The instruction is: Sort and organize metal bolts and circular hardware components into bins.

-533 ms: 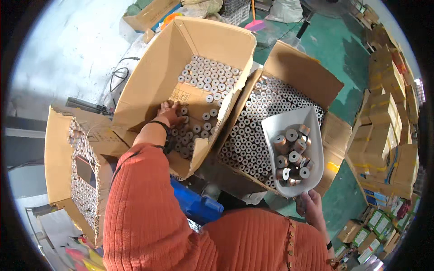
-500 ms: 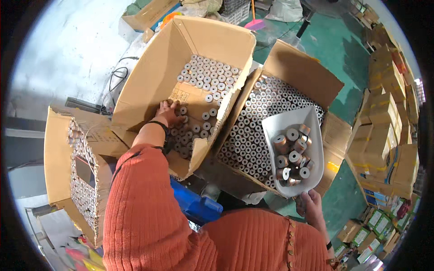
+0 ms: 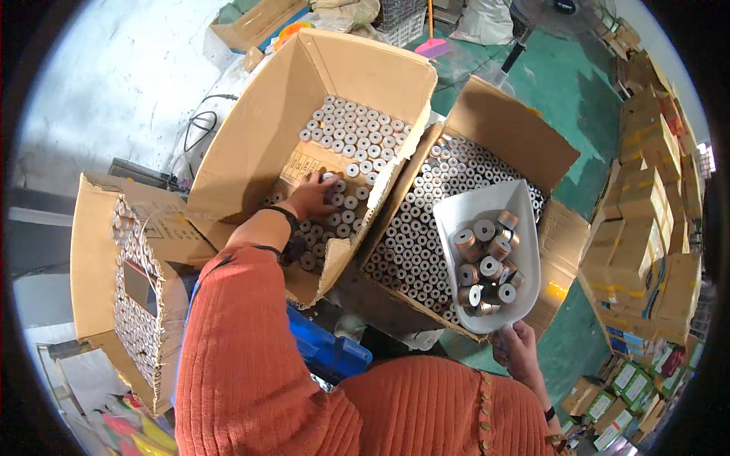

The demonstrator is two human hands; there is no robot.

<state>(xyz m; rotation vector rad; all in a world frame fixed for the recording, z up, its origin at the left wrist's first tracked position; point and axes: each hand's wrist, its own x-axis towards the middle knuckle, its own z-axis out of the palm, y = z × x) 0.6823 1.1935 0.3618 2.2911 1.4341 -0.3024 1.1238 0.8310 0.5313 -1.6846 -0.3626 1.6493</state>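
My left hand (image 3: 310, 197) reaches down into a tall cardboard box (image 3: 255, 114), its curved fingers gripping spools of copper-coloured wire (image 3: 338, 185) that show pale round ends with a centre hole. Its palm side is hidden. Upright spools (image 3: 357, 125) stand in rows at the box's far end, with more around my wrist. My right hand (image 3: 515, 348) is closed round the handle of a white plastic scoop (image 3: 450, 228). Several loose spools (image 3: 490, 266) lie jumbled in the scoop, which sits over a second box.
The second cardboard box (image 3: 502, 106) is packed with upright spools. Another box (image 3: 95, 251) of spools stands at left. A blue plastic container (image 3: 331, 346) is below. Stacked cartons (image 3: 631, 228) line the right side; a fan (image 3: 563, 11) and a pink broom (image 3: 432, 47) are behind.
My left hand has moved right, away from the box's left wall, and spools near its fingers have shifted with it. The scoop has moved slightly left, still in my right hand.
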